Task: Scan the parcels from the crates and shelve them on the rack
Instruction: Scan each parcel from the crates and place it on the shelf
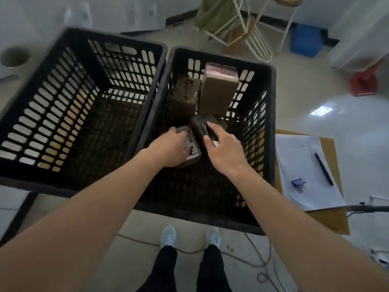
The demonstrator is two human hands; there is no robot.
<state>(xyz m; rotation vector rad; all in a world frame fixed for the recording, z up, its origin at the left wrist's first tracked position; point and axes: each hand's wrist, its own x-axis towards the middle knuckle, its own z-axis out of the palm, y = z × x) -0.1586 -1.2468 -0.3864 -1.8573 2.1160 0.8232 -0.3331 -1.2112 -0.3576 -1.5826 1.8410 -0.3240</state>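
Evidently both hands are down inside the right crate [271, 127], where the remaining parcels sit; the left crate [31, 98] beside it looks bare of parcels. The left hand [170, 150] lies over a labelled parcel [190, 153] on the crate floor, its grip curled around the near end, seemingly closing on it, though whether it is already clamped I cannot tell. The right hand [223, 150] hovers over a dark parcel [203, 125] just beside, its grip spread with thumb and fingers apart and a fingertip reaching its top, perhaps to steady it or take it next. Two brown parcels stand upright farther back, the taller one [217, 95] topped with clear tape, the shorter one [185, 95] just beside it to the left. The label faces up, which should suit scanning, but no scanner or rack is in view. Lifting out calls for clearing the crate's high slotted walls and not knocking over the upright pair behind. To the right, papers [303, 165] with a pen [324, 168] and a binder clip [299, 183] lie on a small table [334, 220], well clear of the hands. A cable [259, 262] trails on the floor near the feet, a tripping risk when turning away.
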